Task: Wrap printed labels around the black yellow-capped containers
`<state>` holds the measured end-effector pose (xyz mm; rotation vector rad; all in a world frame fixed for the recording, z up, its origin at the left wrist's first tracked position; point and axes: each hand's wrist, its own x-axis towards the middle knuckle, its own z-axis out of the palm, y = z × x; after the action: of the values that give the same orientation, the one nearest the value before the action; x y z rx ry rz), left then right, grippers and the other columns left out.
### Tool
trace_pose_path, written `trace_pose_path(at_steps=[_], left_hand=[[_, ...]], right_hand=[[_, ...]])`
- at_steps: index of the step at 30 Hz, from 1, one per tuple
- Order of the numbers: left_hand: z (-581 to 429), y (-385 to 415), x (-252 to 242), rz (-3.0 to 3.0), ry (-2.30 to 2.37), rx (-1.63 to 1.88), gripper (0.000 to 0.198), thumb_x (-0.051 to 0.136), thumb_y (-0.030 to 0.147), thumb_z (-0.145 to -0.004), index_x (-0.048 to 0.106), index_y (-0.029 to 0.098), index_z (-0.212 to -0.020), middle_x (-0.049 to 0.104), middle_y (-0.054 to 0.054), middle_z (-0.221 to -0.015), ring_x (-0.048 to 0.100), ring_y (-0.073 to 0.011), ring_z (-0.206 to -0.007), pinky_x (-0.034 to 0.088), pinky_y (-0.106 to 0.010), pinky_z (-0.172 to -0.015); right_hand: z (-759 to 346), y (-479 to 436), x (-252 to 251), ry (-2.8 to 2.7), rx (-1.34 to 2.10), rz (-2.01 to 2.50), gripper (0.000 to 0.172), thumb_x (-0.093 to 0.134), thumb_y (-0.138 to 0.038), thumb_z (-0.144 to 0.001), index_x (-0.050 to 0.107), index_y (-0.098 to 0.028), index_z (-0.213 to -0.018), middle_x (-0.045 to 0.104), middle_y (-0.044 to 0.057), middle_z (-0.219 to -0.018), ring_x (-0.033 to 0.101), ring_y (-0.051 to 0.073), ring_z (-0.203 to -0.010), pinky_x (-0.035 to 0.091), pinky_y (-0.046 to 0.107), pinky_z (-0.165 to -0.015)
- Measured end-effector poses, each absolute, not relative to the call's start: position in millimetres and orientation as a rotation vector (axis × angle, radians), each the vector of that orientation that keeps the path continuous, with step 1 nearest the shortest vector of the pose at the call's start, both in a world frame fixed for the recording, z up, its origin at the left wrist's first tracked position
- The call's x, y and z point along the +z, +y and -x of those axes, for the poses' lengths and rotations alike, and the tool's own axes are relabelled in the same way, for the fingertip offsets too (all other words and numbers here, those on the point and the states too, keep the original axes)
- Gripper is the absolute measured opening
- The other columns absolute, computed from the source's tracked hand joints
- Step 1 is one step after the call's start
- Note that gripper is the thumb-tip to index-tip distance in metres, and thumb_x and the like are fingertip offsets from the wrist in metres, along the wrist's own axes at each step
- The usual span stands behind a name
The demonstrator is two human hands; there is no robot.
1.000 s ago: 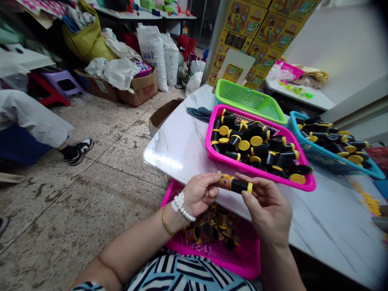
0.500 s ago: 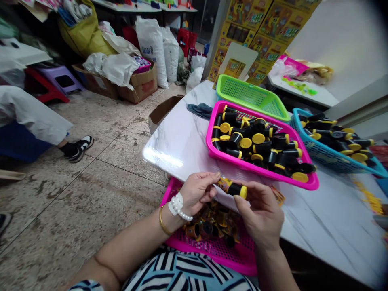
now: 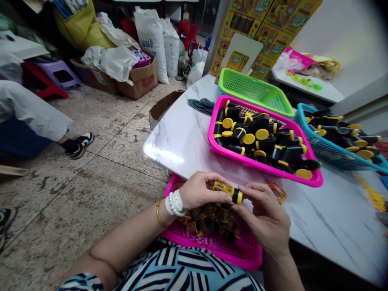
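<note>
A small black tube with a yellow cap is held between my two hands, with a printed yellow sleeve [image 3: 222, 187] around most of its body. My left hand [image 3: 201, 190] grips the sleeved end between thumb and fingers. At the capped end, my right hand [image 3: 268, 216] pinches with thumb and fingertips. Only a black band shows between sleeve and yellow cap [image 3: 239, 197]. Below my hands, a pink basket [image 3: 251, 254] at my lap holds many sleeved pieces, partly hidden by my hands. Several printed sleeves [image 3: 276, 192] lie on the table beside my right hand.
On the white marbled table [image 3: 169, 139] stands a pink basket [image 3: 260, 167] full of black tubes with yellow caps. A green basket [image 3: 257, 91] and a filled blue basket [image 3: 333, 151] stand behind it. Printed boxes [image 3: 277, 30] are stacked at the back. A person's leg [image 3: 33, 111] shows at left.
The printed sleeve now covers more of the black tube, leaving only a narrow band by the cap. My left hand has closed further around the sleeved end.
</note>
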<state>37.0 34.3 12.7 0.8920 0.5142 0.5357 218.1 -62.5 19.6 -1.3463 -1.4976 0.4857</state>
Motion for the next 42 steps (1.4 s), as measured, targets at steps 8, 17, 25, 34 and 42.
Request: trace_pose_path(at_steps=[8, 17, 25, 34, 42], left_hand=[[-47.7, 30.9, 9.4, -0.876, 0.474, 0.467, 0.048, 0.087, 0.041, -0.072, 0.072, 0.013, -0.109, 0.071, -0.004, -0.073, 0.065, -0.0131, -0.058, 0.052, -0.023, -0.054], [-41.1, 25.6, 7.3, -0.885, 0.522, 0.514, 0.035, 0.083, 0.03, -0.078, 0.072, 0.012, -0.106, 0.073, -0.003, -0.078, 0.064, -0.0092, -0.061, 0.053, -0.022, -0.06], [-44.8, 17.8, 1.1, -1.16, 0.478, 0.667, 0.029, 0.08, 0.023, -0.08, 0.078, 0.017, -0.109, 0.076, -0.008, -0.104, 0.07, -0.0174, -0.093, 0.055, -0.032, -0.088], [-36.4, 24.1, 6.7, -0.959, 0.491, 0.336, 0.036, 0.079, 0.042, -0.081, 0.067, 0.013, -0.1, 0.059, 0.005, -0.056, 0.05, -0.0055, -0.041, 0.04, -0.015, -0.039], [-39.1, 18.4, 3.5, -1.041, 0.535, 0.499, 0.027, 0.069, 0.041, -0.09, 0.066, 0.015, -0.099, 0.058, 0.006, -0.056, 0.048, -0.0056, -0.042, 0.037, -0.015, -0.041]], right_hand=[[-228.3, -63.4, 12.2, -1.538, 0.469, 1.353, 0.042, 0.079, -0.015, -0.082, 0.073, -0.032, -0.119, 0.064, 0.005, -0.105, 0.065, 0.019, -0.09, 0.056, 0.035, -0.076], [-225.0, -69.6, 21.6, -1.675, 0.305, 1.378, 0.052, 0.08, -0.008, -0.08, 0.072, -0.032, -0.125, 0.071, 0.004, -0.106, 0.07, 0.018, -0.091, 0.059, 0.031, -0.078], [-215.5, -80.8, 7.7, -1.309, 0.612, 1.431, 0.037, 0.08, -0.013, -0.082, 0.075, -0.029, -0.115, 0.069, 0.003, -0.099, 0.071, 0.015, -0.083, 0.062, 0.025, -0.068], [-205.1, -85.9, 8.1, -1.247, 0.806, 1.404, 0.039, 0.081, -0.021, -0.082, 0.074, -0.03, -0.12, 0.074, 0.0, -0.086, 0.068, 0.011, -0.058, 0.06, 0.02, -0.052], [-202.8, -88.9, -8.7, -1.329, 0.472, 1.382, 0.038, 0.083, -0.01, -0.075, 0.076, -0.027, -0.109, 0.078, 0.006, -0.107, 0.076, 0.022, -0.097, 0.064, 0.035, -0.084]])
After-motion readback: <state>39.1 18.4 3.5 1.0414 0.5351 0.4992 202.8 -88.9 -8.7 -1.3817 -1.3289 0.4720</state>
